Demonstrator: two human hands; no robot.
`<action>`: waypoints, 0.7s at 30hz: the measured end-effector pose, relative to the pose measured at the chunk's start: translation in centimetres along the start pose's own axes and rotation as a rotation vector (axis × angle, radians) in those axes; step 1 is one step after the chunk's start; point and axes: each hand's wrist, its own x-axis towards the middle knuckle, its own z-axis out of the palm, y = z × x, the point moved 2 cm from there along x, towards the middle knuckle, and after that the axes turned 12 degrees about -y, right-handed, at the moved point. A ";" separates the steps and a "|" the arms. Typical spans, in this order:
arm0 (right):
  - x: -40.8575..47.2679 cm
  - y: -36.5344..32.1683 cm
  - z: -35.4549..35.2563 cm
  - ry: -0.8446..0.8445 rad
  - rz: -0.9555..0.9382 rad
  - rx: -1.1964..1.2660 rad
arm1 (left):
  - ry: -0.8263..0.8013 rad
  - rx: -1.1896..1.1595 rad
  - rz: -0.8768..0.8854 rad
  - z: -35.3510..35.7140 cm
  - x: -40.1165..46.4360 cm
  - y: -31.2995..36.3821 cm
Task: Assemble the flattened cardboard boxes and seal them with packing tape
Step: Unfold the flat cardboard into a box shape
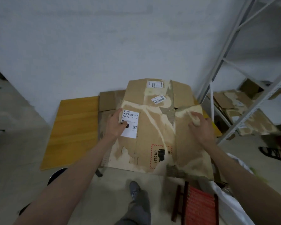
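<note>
We are looking at a flattened cardboard box (154,135) lying on top of other flat cardboard (159,93) on a wooden counter (75,127). Our left hand (115,125) is lying flat on the box's white shipping label (130,123), fingers straight. Our right hand (201,127) is resting on the box's right part, fingers curling at a torn pale patch; whether it is gripping, we cannot tell. A metal shelf (250,101) holding more cardboard is standing at right.
</note>
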 end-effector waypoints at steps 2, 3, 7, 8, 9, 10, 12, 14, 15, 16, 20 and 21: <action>2.9 0.1 0.6 0.011 0.001 -0.025 | -0.010 -0.033 -0.026 0.7 2.3 -0.3; 4.3 0.0 0.9 0.013 0.005 -0.035 | -0.015 -0.044 -0.026 1.0 3.5 -0.5; 9.9 -0.6 2.4 -0.044 -0.006 -0.025 | -0.012 -0.055 -0.064 1.9 8.6 -1.5; 11.4 -0.8 2.8 -0.065 -0.015 -0.026 | -0.014 -0.055 -0.080 2.1 9.8 -1.9; 12.8 -1.0 3.1 -0.087 -0.023 -0.029 | -0.016 -0.052 -0.095 2.2 10.9 -2.2; 14.3 -1.2 3.4 -0.108 -0.024 -0.034 | -0.015 -0.051 -0.108 2.4 12.0 -2.4; 17.2 -1.4 4.4 -0.136 -0.024 -0.044 | -0.005 -0.049 -0.127 2.8 14.1 -3.1; 19.6 -1.5 5.5 -0.150 -0.032 -0.051 | -0.004 -0.050 -0.147 3.2 15.9 -3.9; 20.7 -1.5 6.1 -0.160 -0.029 -0.052 | -0.006 -0.069 -0.160 3.4 16.6 -4.2; 21.6 -1.5 6.7 -0.171 -0.024 -0.054 | -0.009 -0.089 -0.177 3.6 17.2 -4.6; 24.4 -1.3 8.8 -0.196 -0.038 -0.053 | 0.020 0.017 -0.209 4.0 18.8 -6.0; 25.2 -1.3 9.3 -0.212 -0.041 -0.047 | 0.038 0.052 -0.222 4.0 19.2 -6.4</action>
